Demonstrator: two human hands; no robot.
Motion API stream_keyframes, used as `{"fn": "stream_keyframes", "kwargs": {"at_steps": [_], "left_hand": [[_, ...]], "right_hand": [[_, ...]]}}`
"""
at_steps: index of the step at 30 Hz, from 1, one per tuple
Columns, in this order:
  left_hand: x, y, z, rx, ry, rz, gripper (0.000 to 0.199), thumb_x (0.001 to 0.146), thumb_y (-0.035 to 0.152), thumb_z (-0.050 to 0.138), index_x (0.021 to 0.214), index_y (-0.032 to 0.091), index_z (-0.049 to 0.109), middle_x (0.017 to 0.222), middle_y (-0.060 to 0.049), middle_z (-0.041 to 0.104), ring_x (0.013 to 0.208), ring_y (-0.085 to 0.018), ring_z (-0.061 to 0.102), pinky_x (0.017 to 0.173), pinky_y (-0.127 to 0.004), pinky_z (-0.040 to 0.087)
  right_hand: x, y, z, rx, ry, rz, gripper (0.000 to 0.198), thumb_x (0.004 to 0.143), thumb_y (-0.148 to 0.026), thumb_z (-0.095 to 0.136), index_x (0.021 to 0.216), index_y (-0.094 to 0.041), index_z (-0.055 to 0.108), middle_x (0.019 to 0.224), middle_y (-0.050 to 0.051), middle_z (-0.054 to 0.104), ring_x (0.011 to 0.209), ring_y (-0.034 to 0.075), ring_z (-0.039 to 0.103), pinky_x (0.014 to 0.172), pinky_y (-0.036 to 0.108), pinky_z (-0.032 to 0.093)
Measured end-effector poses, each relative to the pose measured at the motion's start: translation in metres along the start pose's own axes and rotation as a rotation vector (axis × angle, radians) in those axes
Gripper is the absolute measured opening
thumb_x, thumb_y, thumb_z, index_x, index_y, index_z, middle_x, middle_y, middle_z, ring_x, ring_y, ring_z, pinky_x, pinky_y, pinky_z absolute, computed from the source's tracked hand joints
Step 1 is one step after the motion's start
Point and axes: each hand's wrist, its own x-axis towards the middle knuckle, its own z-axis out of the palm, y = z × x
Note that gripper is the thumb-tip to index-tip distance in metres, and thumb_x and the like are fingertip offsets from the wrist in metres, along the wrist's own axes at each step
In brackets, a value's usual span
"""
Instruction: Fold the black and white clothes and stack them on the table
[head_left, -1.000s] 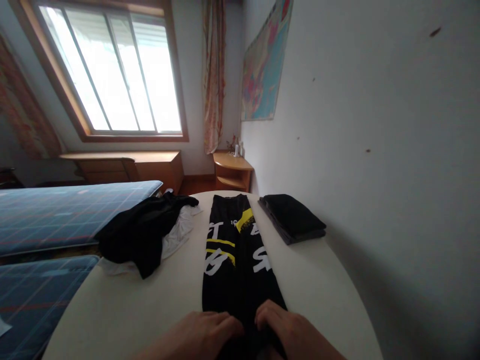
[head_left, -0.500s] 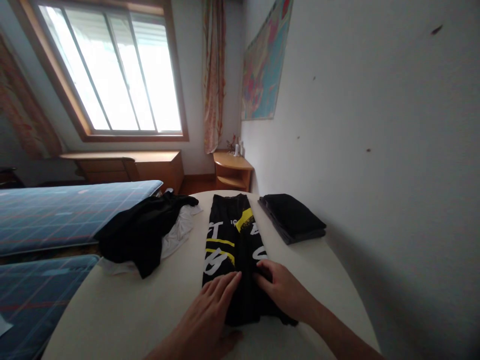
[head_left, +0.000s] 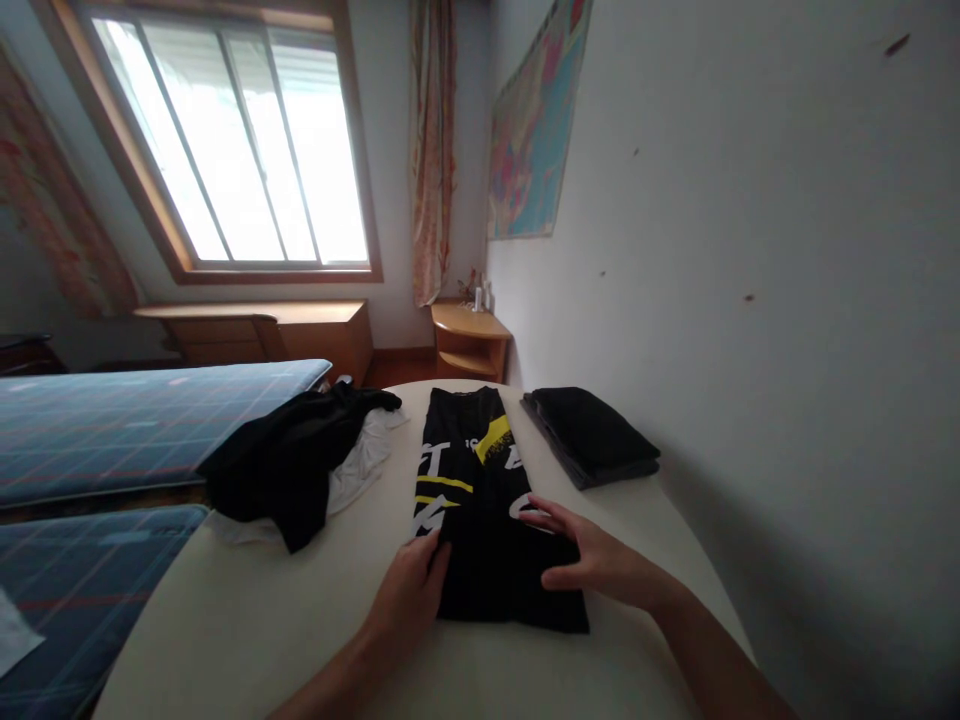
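Observation:
Black printed shorts [head_left: 487,475] with white lettering and yellow stripes lie lengthwise on the round pale table [head_left: 345,610]. Their near end is turned up, showing a plain black layer. My left hand [head_left: 411,580] is closed at the left edge of this fold, thumb on top and fingers partly hidden, gripping the cloth. At the right edge, my right hand [head_left: 604,560] is open, its fingers and thumb apart over the black cloth. Whether its fingertips press on the cloth I cannot tell.
A folded stack of dark clothes [head_left: 589,435] sits at the table's right. At the left lie a loose black garment [head_left: 281,470] and white cloth [head_left: 364,465], crumpled together. Blue plaid mattresses [head_left: 150,425] adjoin the table on the left; a wall [head_left: 787,400] runs along the right.
The near end of the shorts has been folded up over their lower print. My left hand has moved left to the fold's edge; my right hand has moved right and spread its fingers.

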Motion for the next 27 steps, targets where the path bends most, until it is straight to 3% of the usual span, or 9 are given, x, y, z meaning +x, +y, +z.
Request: {"fn": "stream_keyframes", "kwargs": {"at_steps": [3,6,10,15,18,21,23,25,27], "left_hand": [[-0.001,0.000,0.000,-0.033,0.028,0.001,0.036,0.097,0.037,0.037,0.099,0.018,0.067,0.101,-0.011,0.073,0.096,-0.026,0.067,0.090,-0.036,0.050],[-0.002,0.001,-0.005,-0.136,0.067,-0.014,0.039,0.096,0.041,0.037,0.106,0.017,0.067,0.105,-0.010,0.074,0.100,-0.026,0.067,0.091,-0.035,0.051],[0.003,0.003,-0.015,-0.227,0.207,-0.065,0.044,0.096,0.048,0.038,0.111,0.017,0.065,0.107,-0.009,0.074,0.100,-0.026,0.067,0.090,-0.035,0.051],[0.023,-0.009,-0.020,-0.209,0.271,-0.057,0.043,0.096,0.043,0.039,0.118,0.016,0.063,0.116,-0.009,0.071,0.108,-0.026,0.065,0.097,-0.037,0.048],[0.033,-0.024,-0.017,-0.181,0.220,-0.048,0.047,0.094,0.033,0.042,0.136,0.013,0.050,0.132,-0.013,0.064,0.124,-0.025,0.058,0.107,-0.039,0.042],[0.032,-0.033,-0.015,-0.090,0.187,-0.040,0.056,0.093,0.030,0.046,0.146,0.015,0.038,0.137,-0.013,0.060,0.128,-0.024,0.056,0.108,-0.041,0.042],[0.025,-0.032,-0.017,0.046,0.226,0.019,0.055,0.091,0.030,0.050,0.144,0.018,0.041,0.139,-0.012,0.058,0.130,-0.025,0.053,0.111,-0.045,0.039],[0.014,-0.025,-0.023,0.188,0.232,0.119,0.049,0.088,0.030,0.057,0.135,0.022,0.050,0.145,-0.011,0.052,0.134,-0.027,0.048,0.113,-0.048,0.036],[0.004,-0.015,-0.029,0.293,0.119,0.242,0.039,0.082,0.029,0.065,0.121,0.025,0.060,0.148,-0.008,0.048,0.135,-0.030,0.044,0.112,-0.049,0.036]], "right_hand": [[0.005,0.007,0.000,-0.073,0.175,0.047,0.069,0.069,-0.039,0.080,0.131,-0.017,0.059,0.129,0.014,0.066,0.124,0.032,0.058,0.106,0.050,0.043],[0.011,0.003,0.008,-0.116,0.331,-0.050,0.043,0.077,-0.038,0.073,0.114,-0.018,0.068,0.117,0.010,0.071,0.114,0.029,0.064,0.104,0.047,0.046],[0.018,-0.010,0.021,0.040,0.457,-0.210,0.050,0.079,-0.038,0.072,0.125,-0.023,0.059,0.117,0.006,0.069,0.106,0.024,0.066,0.097,0.041,0.052],[0.044,-0.005,0.026,0.170,0.468,-0.287,0.057,0.084,-0.039,0.064,0.136,-0.023,0.048,0.118,0.008,0.068,0.104,0.022,0.066,0.097,0.040,0.052],[0.055,0.008,0.022,0.054,0.493,-0.251,0.061,0.087,-0.038,0.058,0.143,-0.023,0.041,0.133,0.011,0.060,0.111,0.022,0.064,0.100,0.041,0.051],[0.051,0.013,0.019,-0.219,0.560,-0.244,0.058,0.088,-0.038,0.058,0.142,-0.024,0.044,0.146,0.011,0.048,0.124,0.024,0.055,0.106,0.045,0.045],[0.038,0.009,0.020,-0.454,0.510,-0.285,0.050,0.086,-0.040,0.063,0.133,-0.024,0.055,0.148,0.011,0.045,0.134,0.027,0.045,0.114,0.049,0.035],[0.023,-0.001,0.024,-0.638,0.349,-0.331,0.043,0.081,-0.041,0.071,0.120,-0.024,0.064,0.147,0.010,0.046,0.140,0.030,0.036,0.117,0.052,0.028],[0.010,-0.010,0.032,-0.732,0.178,-0.361,0.042,0.073,-0.039,0.079,0.112,-0.025,0.068,0.141,0.009,0.051,0.138,0.031,0.037,0.115,0.051,0.030]]}}
